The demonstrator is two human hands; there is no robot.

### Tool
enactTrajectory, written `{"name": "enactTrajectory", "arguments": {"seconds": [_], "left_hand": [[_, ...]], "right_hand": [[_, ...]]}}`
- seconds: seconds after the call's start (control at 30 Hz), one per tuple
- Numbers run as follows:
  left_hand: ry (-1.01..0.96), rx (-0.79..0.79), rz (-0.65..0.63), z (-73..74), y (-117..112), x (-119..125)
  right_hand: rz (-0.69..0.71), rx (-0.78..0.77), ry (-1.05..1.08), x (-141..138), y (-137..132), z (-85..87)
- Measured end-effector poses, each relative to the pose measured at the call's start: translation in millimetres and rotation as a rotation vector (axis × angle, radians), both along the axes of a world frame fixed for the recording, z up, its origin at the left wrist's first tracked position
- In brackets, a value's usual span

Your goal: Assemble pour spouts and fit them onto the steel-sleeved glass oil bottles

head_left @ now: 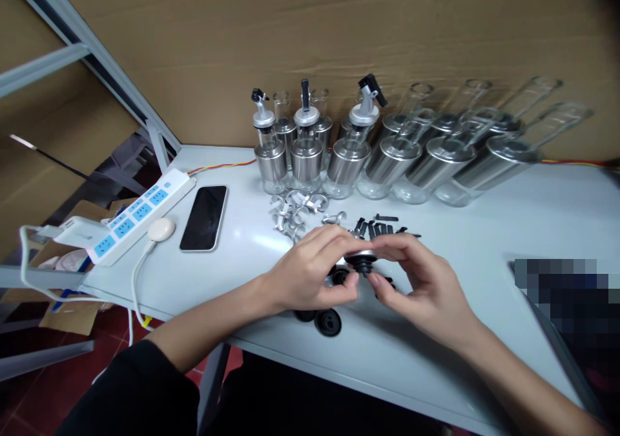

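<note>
Pourer stopper (363, 265), silver-topped and black-ribbed, sits between the narrowed fingertips of your left hand (314, 265) and right hand (431, 287); you seem to be fitting its parts together, which likely calls for steady, even pressure next.

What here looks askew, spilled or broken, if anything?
Only the clear glass bottles with silver metal sleeves at the row's right end look odd: they seem to lean rightward, though their bases rest on the white tabletop; probably lens distortion. No spill or breakage shows.
</note>
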State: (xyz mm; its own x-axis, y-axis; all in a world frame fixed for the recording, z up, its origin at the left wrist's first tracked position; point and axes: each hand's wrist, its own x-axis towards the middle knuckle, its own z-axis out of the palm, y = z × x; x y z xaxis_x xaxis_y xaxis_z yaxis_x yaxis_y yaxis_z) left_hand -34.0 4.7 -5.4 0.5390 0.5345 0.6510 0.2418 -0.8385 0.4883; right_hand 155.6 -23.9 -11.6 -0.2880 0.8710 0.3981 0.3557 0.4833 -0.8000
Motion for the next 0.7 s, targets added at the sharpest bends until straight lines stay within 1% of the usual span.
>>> {"name": "enactTrajectory", "arguments": {"seconds": [0.07, 0.17, 0.3, 0.5, 0.7], "left_hand": [[0.001, 0.012, 0.011, 0.0, -0.2, -0.5], [-0.001, -0.015, 0.015, -0.2, -0.1, -0.5], [-0.01, -0.07, -0.007, -1.2, 0.3, -0.1], [-0.031, -0.096, -0.061, -4.4, 0.8, -1.2], [-0.025, -0.114, -0.098, -5.7, 3.4, -2.3]], "right_hand": [[-0.011, 0.023, -0.019, 0.2, 0.5, 0.3], [-0.017, 0.043, -0.02, 0.6, 1.4, 0.6], [-0.05, 0.02, 0.003, 0.7, 1.3, 0.2], [-0.091, -0.02, 0.076, 0.6, -1.2, 0.0], [-0.064, -0.038, 0.083, 2.1, 2.6, 1.0]]}}
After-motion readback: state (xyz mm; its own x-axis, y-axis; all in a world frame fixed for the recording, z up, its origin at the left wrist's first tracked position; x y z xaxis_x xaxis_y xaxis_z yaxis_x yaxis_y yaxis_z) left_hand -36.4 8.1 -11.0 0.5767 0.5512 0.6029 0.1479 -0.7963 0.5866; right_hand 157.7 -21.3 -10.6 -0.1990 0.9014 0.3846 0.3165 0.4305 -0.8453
